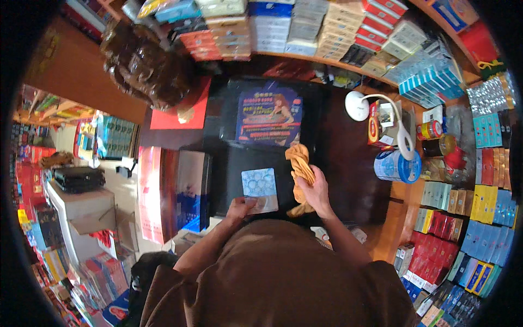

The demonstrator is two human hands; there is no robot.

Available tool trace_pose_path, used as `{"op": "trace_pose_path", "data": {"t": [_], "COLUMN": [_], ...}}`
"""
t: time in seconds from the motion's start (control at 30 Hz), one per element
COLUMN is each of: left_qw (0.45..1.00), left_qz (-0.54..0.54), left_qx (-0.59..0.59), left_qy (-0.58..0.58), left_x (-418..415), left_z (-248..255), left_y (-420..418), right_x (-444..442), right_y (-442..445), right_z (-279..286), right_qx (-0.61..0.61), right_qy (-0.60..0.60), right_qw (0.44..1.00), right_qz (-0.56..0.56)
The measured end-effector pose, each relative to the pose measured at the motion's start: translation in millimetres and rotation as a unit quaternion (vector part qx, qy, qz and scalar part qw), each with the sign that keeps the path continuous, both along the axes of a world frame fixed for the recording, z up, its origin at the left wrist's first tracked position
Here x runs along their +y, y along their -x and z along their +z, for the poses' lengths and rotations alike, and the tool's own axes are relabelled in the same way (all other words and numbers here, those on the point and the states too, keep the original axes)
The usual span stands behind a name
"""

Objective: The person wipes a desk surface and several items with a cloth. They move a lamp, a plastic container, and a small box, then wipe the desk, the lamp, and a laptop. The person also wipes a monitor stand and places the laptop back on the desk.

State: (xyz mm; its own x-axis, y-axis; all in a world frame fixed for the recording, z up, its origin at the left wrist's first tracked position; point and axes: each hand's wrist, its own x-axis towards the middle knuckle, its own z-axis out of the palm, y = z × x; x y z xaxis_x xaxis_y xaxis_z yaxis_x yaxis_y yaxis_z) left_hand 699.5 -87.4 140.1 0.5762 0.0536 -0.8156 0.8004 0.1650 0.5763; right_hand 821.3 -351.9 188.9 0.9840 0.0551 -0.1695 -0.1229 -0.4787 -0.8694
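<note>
My left hand (240, 207) grips the lower left corner of a flat, square packet (259, 184) with a light blue pattern of round shapes and a greyish lower strip. Bunched in my right hand (316, 192) is an orange-tan cloth (298, 157), its upper end standing out past my fingers and its lower end hanging towards me. Both hands are over the front part of a black mat or case (229, 163) on the dark table. Beyond them lies a purple printed sheet (269, 116) with writing and a picture of a person.
A glossy brown carved figure (143, 65) stands on a red sheet (200, 110) at the back left. Tall boxes (163, 188) stand left of the mat. To the right are a blue-and-white tin (396, 165) and a white desk lamp (356, 106). Shelves of stacked cartons (269, 32) surround the table.
</note>
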Motion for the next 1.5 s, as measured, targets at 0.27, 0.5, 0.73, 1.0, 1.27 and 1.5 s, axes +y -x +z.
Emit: {"op": "trace_pose_path", "data": {"t": [0.27, 0.5, 0.73, 1.0, 1.27, 1.5], "left_qw": [0.99, 0.991, 0.983, 0.991, 0.985, 0.969], "left_qz": [0.12, 0.125, 0.181, 0.135, 0.169, 0.188], "left_qx": [-0.055, -0.036, 0.024, 0.014, -0.011, -0.061], "left_qy": [0.039, -0.023, -0.022, 0.013, -0.019, 0.149], "left_x": [-21, -29, -34, -27, -36, -15], "left_z": [-33, -54, -36, -15, -33, -25], "left_y": [17, 14, 10, 14, 24, 39], "right_x": [100, 93, 31, 40, 40, -69], "right_y": [58, 68, 50, 62, 88, 45], "right_z": [-13, -59, -70, -13, -65, -66], "right_qx": [-0.219, -0.303, -0.312, -0.222, -0.249, -0.179], "right_qy": [0.146, 0.14, 0.284, 0.142, 0.21, 0.372], "right_qw": [0.884, 0.907, 0.897, 0.961, 0.918, 0.91], "right_qz": [0.385, 0.258, 0.13, 0.089, 0.227, 0.046]}}
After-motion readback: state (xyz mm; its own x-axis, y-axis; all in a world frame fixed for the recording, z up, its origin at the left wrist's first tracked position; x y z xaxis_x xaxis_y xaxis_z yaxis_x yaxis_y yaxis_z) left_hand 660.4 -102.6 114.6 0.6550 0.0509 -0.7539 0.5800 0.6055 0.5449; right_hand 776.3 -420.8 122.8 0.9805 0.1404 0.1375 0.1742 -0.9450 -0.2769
